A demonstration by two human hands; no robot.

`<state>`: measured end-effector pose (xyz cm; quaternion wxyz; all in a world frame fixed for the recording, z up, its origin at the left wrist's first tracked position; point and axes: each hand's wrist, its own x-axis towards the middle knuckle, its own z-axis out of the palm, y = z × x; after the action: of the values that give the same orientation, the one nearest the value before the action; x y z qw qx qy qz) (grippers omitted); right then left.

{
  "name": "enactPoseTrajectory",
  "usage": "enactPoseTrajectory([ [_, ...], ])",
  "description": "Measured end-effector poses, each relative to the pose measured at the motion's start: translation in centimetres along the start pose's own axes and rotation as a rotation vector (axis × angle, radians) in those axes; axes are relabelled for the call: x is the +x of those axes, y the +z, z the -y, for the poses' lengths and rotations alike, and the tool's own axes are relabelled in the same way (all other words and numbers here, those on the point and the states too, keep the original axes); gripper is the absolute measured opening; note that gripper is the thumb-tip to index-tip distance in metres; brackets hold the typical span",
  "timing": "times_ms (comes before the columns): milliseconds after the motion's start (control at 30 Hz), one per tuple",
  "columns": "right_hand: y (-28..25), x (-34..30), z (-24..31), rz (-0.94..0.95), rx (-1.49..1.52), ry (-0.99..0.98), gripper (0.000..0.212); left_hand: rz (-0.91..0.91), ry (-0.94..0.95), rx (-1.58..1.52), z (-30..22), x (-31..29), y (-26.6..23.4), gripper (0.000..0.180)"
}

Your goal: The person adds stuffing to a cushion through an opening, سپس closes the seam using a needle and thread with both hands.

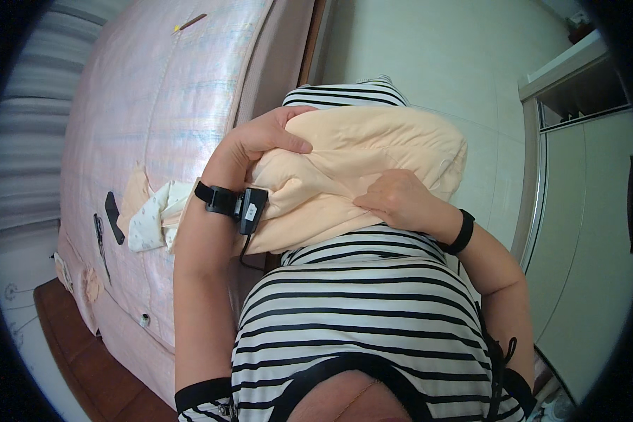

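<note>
A cream padded cloth [373, 133] lies bunched across my lap, its folds running toward my right fingertips. My left hand [278, 133] grips its far left edge, thumb on top and the other fingers mostly hidden beneath. Closer to me, my right hand [399, 200] is closed, with thumb and forefinger pinched on a fold of the same cloth. Whether anything small is also between those fingertips, I cannot tell. At the left, the cloth reaches over the bed's edge, beside a white printed cloth [150, 224].
On the pink bed cover [162, 91] lie scissors [100, 243], a flat black piece [112, 216], a small spool [145, 320] and a thin brown stick-like tool [192, 22]. A cabinet [577, 190] stands at the right, beyond the pale tiled floor [464, 63].
</note>
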<state>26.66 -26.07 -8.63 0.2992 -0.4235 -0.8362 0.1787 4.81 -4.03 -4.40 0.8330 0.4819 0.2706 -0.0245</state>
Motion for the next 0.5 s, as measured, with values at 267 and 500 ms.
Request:
enactPoseTrajectory([
  [267,-4.4,1.5,-0.1,-0.321,0.171,0.261,0.013,0.045,-0.017,-0.028,-0.2,-0.3,0.6,0.077],
  [500,-2.8,3.5,-2.2,-0.332,0.094,0.163,0.020,0.012,0.040,-0.173,-0.1,-0.4,1.3,0.074],
])
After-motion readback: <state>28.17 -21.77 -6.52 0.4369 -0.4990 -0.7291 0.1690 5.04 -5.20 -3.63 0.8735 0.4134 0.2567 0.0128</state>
